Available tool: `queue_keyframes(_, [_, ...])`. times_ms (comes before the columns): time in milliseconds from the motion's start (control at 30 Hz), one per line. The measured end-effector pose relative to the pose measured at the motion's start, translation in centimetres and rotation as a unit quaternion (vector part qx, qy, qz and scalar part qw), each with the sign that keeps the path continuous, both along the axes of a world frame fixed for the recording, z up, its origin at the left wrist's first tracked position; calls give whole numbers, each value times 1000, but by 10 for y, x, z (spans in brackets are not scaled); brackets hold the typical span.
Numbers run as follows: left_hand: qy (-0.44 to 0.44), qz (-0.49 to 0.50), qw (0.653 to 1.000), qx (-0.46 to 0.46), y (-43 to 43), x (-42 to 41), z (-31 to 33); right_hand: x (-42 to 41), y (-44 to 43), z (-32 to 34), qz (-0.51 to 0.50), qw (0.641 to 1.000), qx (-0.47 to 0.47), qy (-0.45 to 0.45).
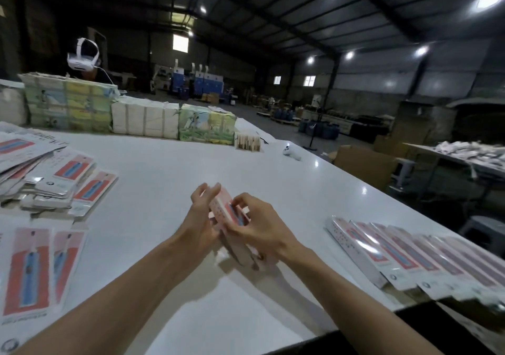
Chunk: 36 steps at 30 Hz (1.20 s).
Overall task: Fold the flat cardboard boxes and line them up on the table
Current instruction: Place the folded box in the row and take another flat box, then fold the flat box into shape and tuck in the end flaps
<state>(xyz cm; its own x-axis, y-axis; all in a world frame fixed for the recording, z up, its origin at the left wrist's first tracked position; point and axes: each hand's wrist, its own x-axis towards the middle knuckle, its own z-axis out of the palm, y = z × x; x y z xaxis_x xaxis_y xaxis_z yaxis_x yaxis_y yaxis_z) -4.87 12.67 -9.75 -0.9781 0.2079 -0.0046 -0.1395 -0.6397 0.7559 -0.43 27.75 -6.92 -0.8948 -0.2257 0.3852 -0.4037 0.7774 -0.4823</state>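
Observation:
A pink and white cardboard box (222, 209), partly folded, is held above the middle of the white table (164, 179). My left hand (200, 218) holds its far side, fingers raised along it. My right hand (257, 225) grips the near side, fingers curled over the box's end. The lower part of the box is blurred behind my hands. A pile of flat boxes (52, 179) lies at the left, with two more flat ones (35, 270) nearer me. A row of folded boxes (410, 256) lies side by side along the right edge.
Bundled stacks of printed cardboard (68, 103) and white bundles (144, 121) line the table's far side, with a white headset (82, 56) above them. A small white controller (292, 152) lies near the far right edge. Beyond the table's right edge are brown cartons and stools on the floor.

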Motion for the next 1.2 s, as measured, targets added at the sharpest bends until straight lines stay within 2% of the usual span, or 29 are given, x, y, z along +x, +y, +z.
queue_keyframes(67, [37, -1, 987, -158, 2, 3, -3, 13, 15, 5, -48, 998, 36, 11])
queue_keyframes(133, [111, 27, 943, -312, 0, 4, -9, 25, 35, 10, -109, 991, 83, 10])
queue_keyframes(167, [168, 53, 902, -394, -3, 5, -12, 31, 47, 11, -139, 985, 104, 4])
queue_keyframes(233, [266, 81, 789, -548, -9, 5, -18, 43, 72, 8, -195, 972, 128, -11])
queue_keyframes(267, [290, 79, 749, -591, -11, 5, -21, 49, 84, 4, -220, 965, 138, -18])
queue_keyframes(300, [299, 71, 730, -610, -12, 7, -22, 56, 94, -1, -244, 957, 154, -24])
queue_keyframes(467, [329, 62, 695, -636, -11, 4, -29, 71, 132, -22, -335, 903, 270, -2])
queue_keyframes(833, [352, 36, 680, -643, -12, 2, -30, 60, 172, -19, -413, 827, 378, -45])
queue_keyframes(933, [353, 30, 678, -644, -12, 3, -29, 47, 156, -13, -382, 845, 375, -8])
queue_keyframes(1033, [347, 24, 683, -643, -12, 4, -30, 25, 117, -2, -312, 892, 324, 47])
queue_keyframes(1133, [339, 31, 686, -643, -12, 5, -31, -2, 66, 8, -238, 918, 300, 106])
queue_keyframes(1200, [335, 48, 690, -640, -11, 8, -28, -22, 32, 12, -192, 941, 254, 115])
